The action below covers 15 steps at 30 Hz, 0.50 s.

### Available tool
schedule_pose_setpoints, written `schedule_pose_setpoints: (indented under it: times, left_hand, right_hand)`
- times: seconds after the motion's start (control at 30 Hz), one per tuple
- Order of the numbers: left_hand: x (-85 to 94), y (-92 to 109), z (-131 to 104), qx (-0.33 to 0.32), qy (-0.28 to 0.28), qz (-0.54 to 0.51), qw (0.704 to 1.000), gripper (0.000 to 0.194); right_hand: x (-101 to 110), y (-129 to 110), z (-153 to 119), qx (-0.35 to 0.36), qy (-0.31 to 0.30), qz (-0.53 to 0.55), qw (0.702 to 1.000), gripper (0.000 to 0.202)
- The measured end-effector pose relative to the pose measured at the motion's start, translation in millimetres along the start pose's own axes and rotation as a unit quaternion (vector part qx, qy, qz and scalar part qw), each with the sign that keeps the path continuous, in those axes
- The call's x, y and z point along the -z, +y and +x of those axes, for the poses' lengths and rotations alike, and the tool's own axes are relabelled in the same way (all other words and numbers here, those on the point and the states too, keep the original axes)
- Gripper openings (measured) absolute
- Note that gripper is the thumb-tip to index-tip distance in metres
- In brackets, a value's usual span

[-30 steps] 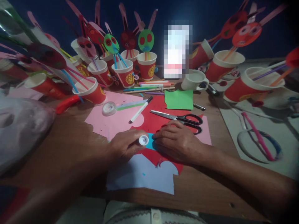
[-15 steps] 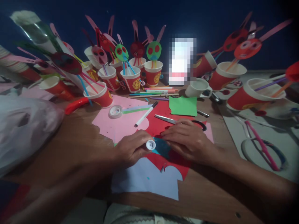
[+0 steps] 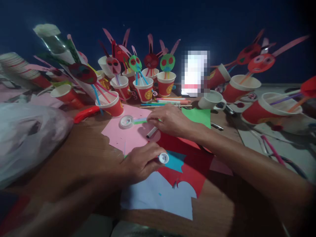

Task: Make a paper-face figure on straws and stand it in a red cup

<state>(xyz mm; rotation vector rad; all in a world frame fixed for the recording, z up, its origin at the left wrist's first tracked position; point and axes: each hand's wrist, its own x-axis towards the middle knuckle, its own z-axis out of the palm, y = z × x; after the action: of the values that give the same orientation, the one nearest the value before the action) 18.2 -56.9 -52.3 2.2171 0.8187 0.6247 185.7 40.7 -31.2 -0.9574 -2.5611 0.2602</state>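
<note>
My left hand [image 3: 143, 163] is closed around a glue stick, whose round white end [image 3: 163, 158] faces me. Below and beside it, a blue paper piece [image 3: 175, 161] lies on a red sheet [image 3: 197, 159]. My right hand [image 3: 170, 121] is stretched over the pink sheet [image 3: 116, 131], fingers reaching down to narrow paper strips [image 3: 140, 120] beside a tape roll [image 3: 126, 121]; no firm hold shows. Under that hand a marker [image 3: 151, 132] is partly hidden. The right forearm covers most of the scissors.
Red paper cups [image 3: 143, 90] with paper rabbit faces on straws line the back. A white mug [image 3: 211, 100], green paper [image 3: 198, 117] and several markers [image 3: 172, 101] lie before them. A plastic bag [image 3: 29, 141] sits left; a pale blue sheet [image 3: 158, 197] lies in front.
My right hand has left the blue paper and moved up and left to the paper strips, uncovering the blue piece. My left hand still holds the glue stick. The view has shifted slightly.
</note>
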Motion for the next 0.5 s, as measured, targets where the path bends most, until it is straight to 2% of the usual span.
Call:
schedule_pose_setpoints:
  times: [0.13,0.23,0.33,0.5]
  left_hand:
    - [-1.1,-1,-2,0.007,0.002,0.003,1.0,0.014]
    - [-1.1,-2,-3,0.012,-0.002,0.006,1.0,0.014]
    - [-0.9,-3,-3,0.006,0.002,0.013,1.0,0.014]
    - [-1.3,-3,-2,0.011,0.006,0.024,1.0,0.011]
  right_hand:
    - [11,13,8,-0.051,0.03,-0.006,0.998,0.022]
    - [14,30,4,-0.083,0.023,-0.031,0.996,0.021]
    - [6,37,-1,-0.048,-0.009,-0.021,0.999,0.02]
    - [-10,28,-6,0.031,-0.043,-0.027,0.998,0.019]
